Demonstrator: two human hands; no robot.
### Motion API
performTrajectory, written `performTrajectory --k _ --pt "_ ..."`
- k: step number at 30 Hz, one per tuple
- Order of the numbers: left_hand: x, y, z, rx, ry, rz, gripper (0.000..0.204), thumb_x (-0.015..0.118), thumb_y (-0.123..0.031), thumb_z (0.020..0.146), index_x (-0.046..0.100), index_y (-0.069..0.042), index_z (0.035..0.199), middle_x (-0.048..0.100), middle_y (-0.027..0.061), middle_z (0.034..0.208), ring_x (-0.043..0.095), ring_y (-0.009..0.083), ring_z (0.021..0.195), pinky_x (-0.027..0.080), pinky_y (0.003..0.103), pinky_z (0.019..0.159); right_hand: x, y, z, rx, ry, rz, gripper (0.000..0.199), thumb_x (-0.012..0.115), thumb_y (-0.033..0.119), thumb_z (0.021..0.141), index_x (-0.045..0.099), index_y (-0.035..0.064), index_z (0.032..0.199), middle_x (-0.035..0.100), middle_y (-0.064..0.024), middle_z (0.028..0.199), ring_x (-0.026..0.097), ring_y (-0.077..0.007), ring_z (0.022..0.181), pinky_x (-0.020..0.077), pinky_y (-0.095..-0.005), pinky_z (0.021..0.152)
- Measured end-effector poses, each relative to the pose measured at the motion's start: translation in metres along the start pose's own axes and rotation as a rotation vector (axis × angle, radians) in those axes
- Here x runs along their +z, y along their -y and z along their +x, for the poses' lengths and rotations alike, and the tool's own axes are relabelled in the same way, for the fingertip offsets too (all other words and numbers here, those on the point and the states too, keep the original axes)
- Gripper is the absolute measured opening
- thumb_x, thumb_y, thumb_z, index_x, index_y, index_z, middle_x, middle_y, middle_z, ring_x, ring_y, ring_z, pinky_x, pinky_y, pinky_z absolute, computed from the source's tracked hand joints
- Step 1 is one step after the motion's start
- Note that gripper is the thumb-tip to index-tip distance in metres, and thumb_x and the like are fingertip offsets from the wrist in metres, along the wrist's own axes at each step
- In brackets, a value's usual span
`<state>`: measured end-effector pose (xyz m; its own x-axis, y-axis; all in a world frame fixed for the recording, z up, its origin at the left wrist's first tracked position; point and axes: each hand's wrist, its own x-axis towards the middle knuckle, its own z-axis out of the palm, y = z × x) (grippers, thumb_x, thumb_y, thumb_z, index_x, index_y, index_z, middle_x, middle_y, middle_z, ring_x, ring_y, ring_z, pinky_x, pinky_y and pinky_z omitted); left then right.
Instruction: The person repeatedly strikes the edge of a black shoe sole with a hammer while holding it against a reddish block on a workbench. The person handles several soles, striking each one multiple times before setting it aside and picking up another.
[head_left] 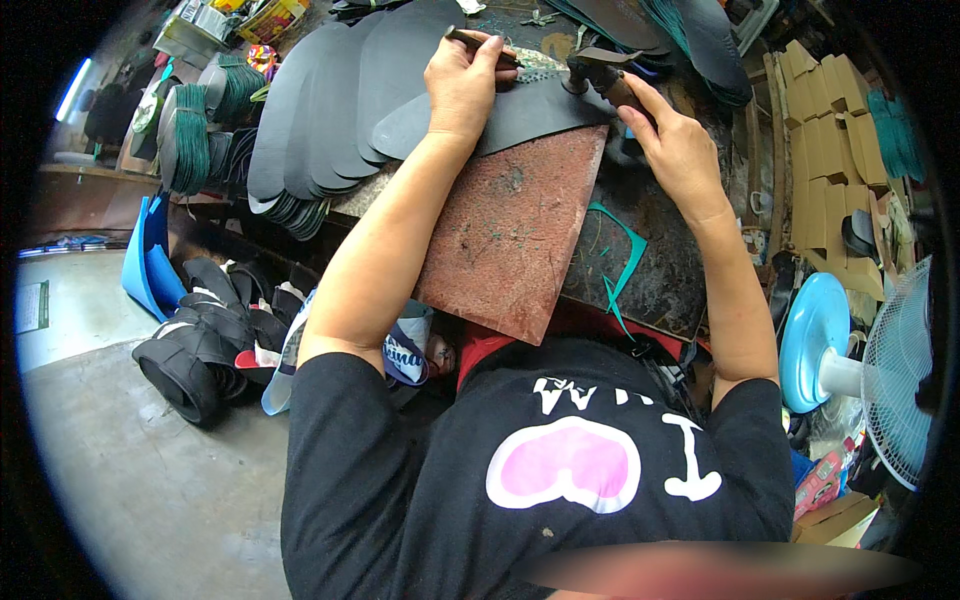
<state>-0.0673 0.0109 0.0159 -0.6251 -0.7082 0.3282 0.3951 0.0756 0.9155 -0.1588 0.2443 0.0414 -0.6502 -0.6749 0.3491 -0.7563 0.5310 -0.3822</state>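
My left hand [462,92] is closed around a short dark metal punch [468,40], which lies slanted between thumb and fingers. In my right hand [672,140] is a hammer [598,76], gripped by its dark handle, with the head over the far end of a black shoe sole [545,118]. That sole lies across the far part of a reddish-brown board [508,225]. A pale speckled strip with dots [538,75] shows between the punch and the hammer head; what it is I cannot tell. The punch's tip is partly hidden.
Stacked black soles [315,110] fan out at the left of the dark workbench [650,270]. A green offcut [628,265] lies beside the board. Tied sole bundles [190,140] stand far left, black footwear pieces [195,350] on the floor. Cardboard boxes [828,140] and a fan [895,370] are right.
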Motion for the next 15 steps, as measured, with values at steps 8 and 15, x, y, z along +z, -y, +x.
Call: performTrajectory --k 8,15 --pt "-0.001 -0.003 -0.001 -0.095 0.162 0.342 0.016 0.062 -0.009 0.095 0.056 0.004 0.101 0.069 0.0133 0.09 0.07 0.0169 0.08 0.061 0.026 0.069 -0.009 0.006 0.005 0.051 0.046 0.041 0.043 0.055 0.049 0.094 0.059 0.0266 0.131 0.07 -0.0201 0.093 0.067 -0.0395 0.089 0.0533 -0.0449 0.077" --pt "0.0 -0.004 -0.001 -0.013 0.177 0.432 0.015 0.064 -0.009 0.094 0.057 0.003 0.099 0.07 0.012 0.087 0.07 0.017 0.079 0.06 0.027 0.068 -0.089 0.036 0.007 -0.328 -0.297 0.658 0.042 0.059 0.023 0.099 0.053 0.0145 0.14 0.064 -0.0033 0.08 0.054 -0.004 0.062 0.0435 -0.0181 0.053"
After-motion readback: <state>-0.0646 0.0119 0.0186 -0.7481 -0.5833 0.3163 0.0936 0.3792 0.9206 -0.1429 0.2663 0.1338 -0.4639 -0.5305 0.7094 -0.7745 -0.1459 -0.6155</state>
